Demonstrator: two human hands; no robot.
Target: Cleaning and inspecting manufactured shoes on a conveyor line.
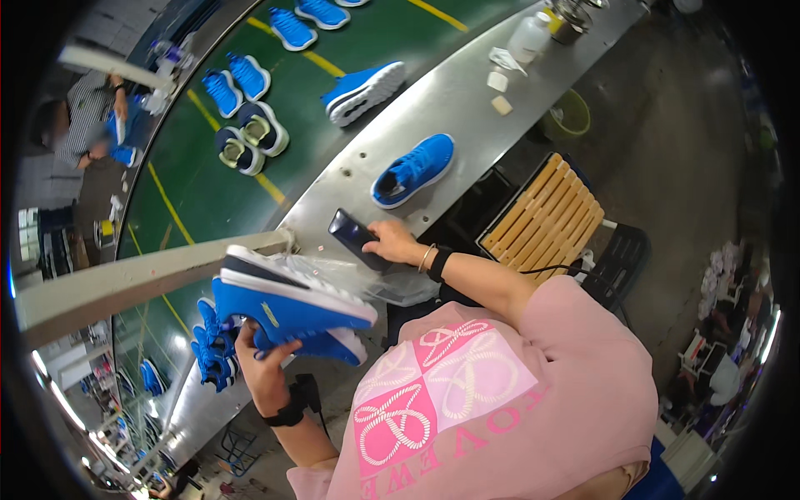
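While the head camera looks down over a pink shirt (500, 400), the left hand (265, 367) is closed around a blue sneaker (287, 304) with a white sole. Fingers wrap the underside near the heel; the shoe sits level, side toward the camera, raised at chest height and clear of the metal bench (467, 92). My reading: it is held up like this so its side can be looked over.

The right hand (392, 243) reaches forward to the bench edge and rests on a dark phone (354, 237). Fingers are curled loosely over its near end. Whether they actually grip it or only press on it, I cannot tell. A bracelet and a dark band sit on that wrist; a black strap is on the left wrist.

Crinkled clear plastic (375, 279) lies on the bench between the two hands, just under the shoe's toe.

A second blue sneaker (414, 169) lies alone on the bench beyond the phone, well apart from the held one. More blue sneakers bunch at the bench's near left (215, 350), close to the left hand.

The green conveyor belt (208, 192) runs alongside the bench, carrying blue pairs (237, 82) and a dark pair with pale insoles (250, 137).

Far end of bench: a white bottle (529, 37) and small blocks. A slatted wooden stool (546, 217) stands to the right. Another person (92, 125) is seated across the belt.
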